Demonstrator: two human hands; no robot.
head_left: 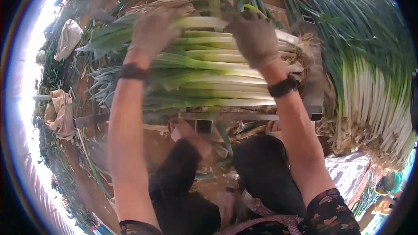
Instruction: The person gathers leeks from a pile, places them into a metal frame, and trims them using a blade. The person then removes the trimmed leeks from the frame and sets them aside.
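Observation:
A row of long green onions point(230, 67) lies crosswise on a metal frame point(311, 93), leaves to the left and roots to the right. Both my hands wear greyish-brown gloves and are at the far edge of the row. My left hand point(154, 32), blurred, closes around the leafy part of the farthest stalks. Over the white part of the same stalks, my right hand point(254, 39) is curled, its fingertips hidden on the far side. Between the two hands one pale stalk point(202, 22) shows, smeared by motion.
At the right lies a large heap of green onions point(370, 78), roots toward me. Loose leaves and a whitish bag point(68, 39) are on the ground at the left, with a crumpled beige bag point(59, 113) nearer. My knees are just below the frame.

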